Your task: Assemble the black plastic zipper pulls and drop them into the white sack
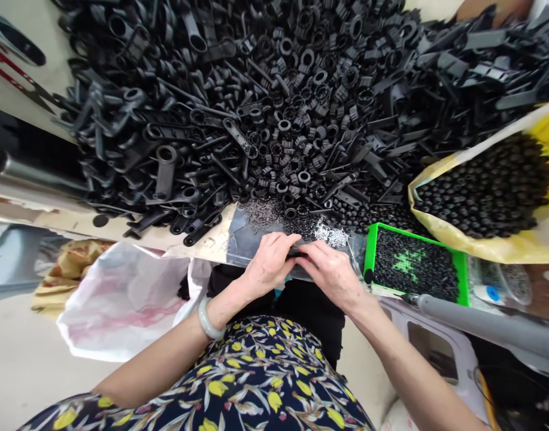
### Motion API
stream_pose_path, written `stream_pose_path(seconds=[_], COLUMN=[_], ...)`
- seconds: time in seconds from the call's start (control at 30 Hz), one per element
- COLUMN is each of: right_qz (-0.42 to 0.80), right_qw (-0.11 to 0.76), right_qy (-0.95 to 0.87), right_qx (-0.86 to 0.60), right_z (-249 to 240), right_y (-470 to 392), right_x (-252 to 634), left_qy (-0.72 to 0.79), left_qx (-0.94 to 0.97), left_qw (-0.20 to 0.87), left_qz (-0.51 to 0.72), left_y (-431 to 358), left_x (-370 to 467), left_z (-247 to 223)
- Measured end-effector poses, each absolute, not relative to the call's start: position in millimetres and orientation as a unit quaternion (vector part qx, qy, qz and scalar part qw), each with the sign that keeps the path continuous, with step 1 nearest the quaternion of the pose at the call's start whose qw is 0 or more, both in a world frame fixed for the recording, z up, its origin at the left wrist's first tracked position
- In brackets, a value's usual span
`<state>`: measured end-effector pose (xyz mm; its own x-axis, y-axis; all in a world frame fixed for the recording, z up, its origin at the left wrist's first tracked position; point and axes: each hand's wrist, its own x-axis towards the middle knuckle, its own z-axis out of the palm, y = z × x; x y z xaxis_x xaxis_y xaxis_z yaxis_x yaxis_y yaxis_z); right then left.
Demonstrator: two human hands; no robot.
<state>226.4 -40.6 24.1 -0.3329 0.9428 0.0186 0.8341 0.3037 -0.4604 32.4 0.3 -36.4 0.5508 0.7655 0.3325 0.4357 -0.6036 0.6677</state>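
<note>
In the head view, a small black plastic part point(296, 249) sits between the left hand point(272, 260) and right hand point(330, 269), each grip pinched narrow on it; covering fingers seem to hide its full shape. Just beyond lie shiny silver metal pins point(331, 234). A towering black plastic heap point(283, 114) covers the cream table point(217, 238); a bright green rectangular tray point(371, 251) sits rightward.
</note>
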Motion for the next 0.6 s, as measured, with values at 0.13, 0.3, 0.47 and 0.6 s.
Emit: stream_pose_path(seconds=[0.13, 0.3, 0.47, 0.6], right_qz=[0.169, 0.078, 0.092, 0.093], right_qw=[0.199, 0.256, 0.345, 0.393], right_qy=[-0.763, -0.700, -0.635, -0.581], right_qx=[-0.591, -0.662, -0.686, -0.707], right_z=[31.5, 38.5, 33.9, 30.8], right_y=[-37.9, -8.8, 16.0, 15.0], right_x=[240.2, 271.5, 282.8, 289.2], left_qy=[0.347, 0.361, 0.355, 0.348], left_qx=[0.844, 0.857, 0.842, 0.835], left_qw=[0.271, 0.204, 0.220, 0.237], left_qz=[0.307, 0.305, 0.343, 0.354], left_y=[0.4, -7.0, -9.2, -6.8], left_x=[31.2, 37.3, 51.4, 53.8], left_z=[-34.4, -22.1, -22.9, -28.5])
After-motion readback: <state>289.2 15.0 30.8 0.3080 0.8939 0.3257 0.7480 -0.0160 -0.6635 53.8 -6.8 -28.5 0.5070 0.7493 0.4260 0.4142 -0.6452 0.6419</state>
